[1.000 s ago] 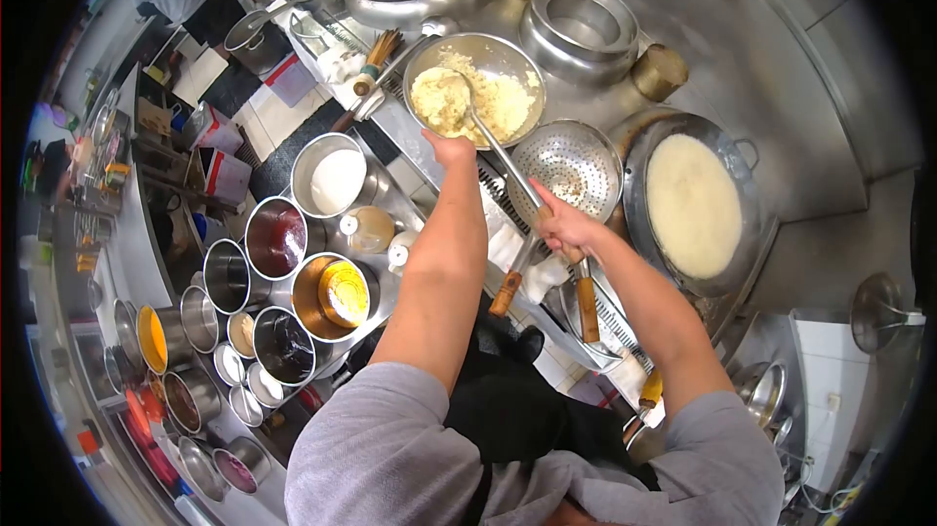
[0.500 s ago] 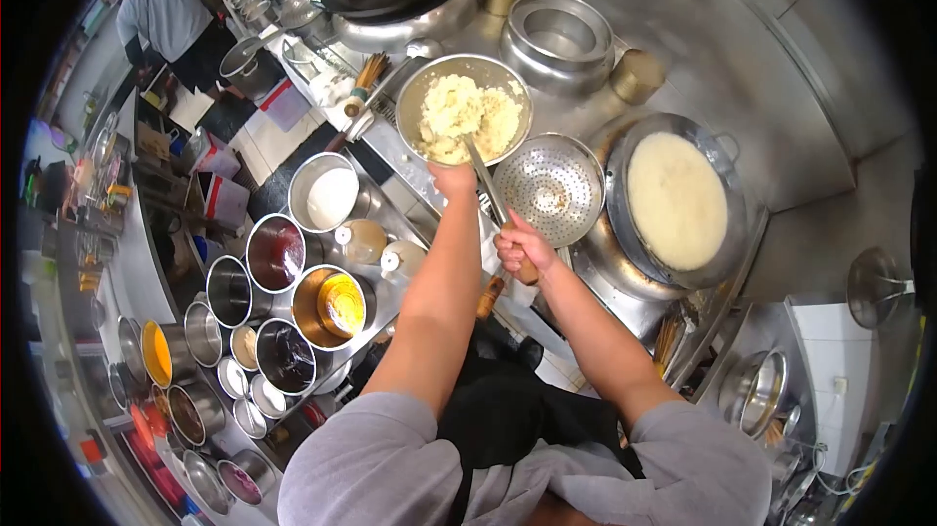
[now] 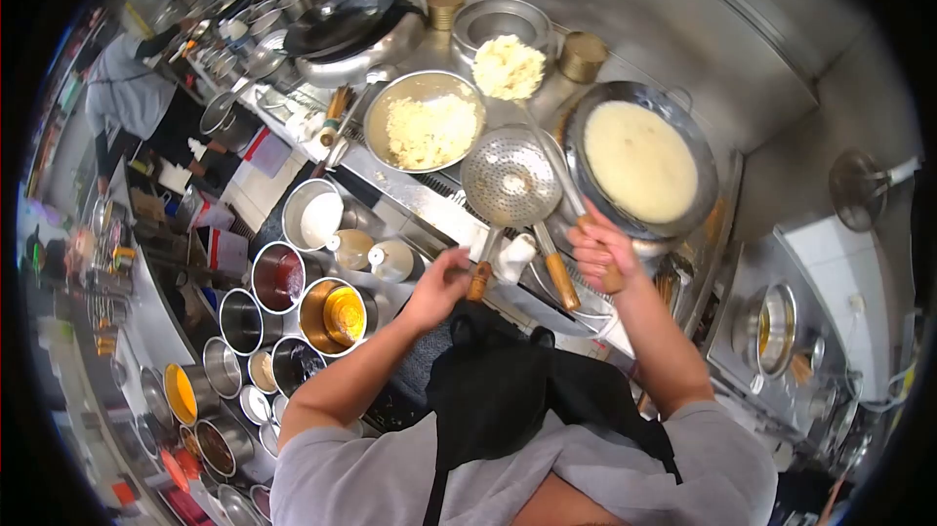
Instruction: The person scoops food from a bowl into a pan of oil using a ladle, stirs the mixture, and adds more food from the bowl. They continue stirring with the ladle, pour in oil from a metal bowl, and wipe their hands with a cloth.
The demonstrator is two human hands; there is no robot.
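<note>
Grip of the left hand point(image 3: 441, 284) wraps the wooden handle end point(image 3: 478, 282) of the perforated strainer point(image 3: 510, 178), fingers curled round it, with the forearm reaching forward and up from the lower left and the elbow bent. That strainer is a stiff metal dish on a long stem; it looks empty and so should be light, and its wooden end is the proper hold, away from hot metal. Its bowl sits over the front edge of the bench point(image 3: 410, 189), between the steel bowl of pale crumbly food point(image 3: 425, 126) on the left and the wok of pale batter-like liquid point(image 3: 639, 160) on the right. Further right, the grip of the right hand point(image 3: 600, 251) closes round the wooden handle of the ladle point(image 3: 509, 67), whose long thin shaft runs up and left to a cup heaped with the same crumbly food, held in the air beyond the steel bowl and near a round metal pot point(image 3: 503, 19). Such a load is soft and loose and likely to spill if the cup tilts; the long shaft makes it feel heavier at the wrist. The right forearm rises steeply, wrist cocked upward. A third wooden handle point(image 3: 559, 280) lies between the two hands, untouched.
</note>
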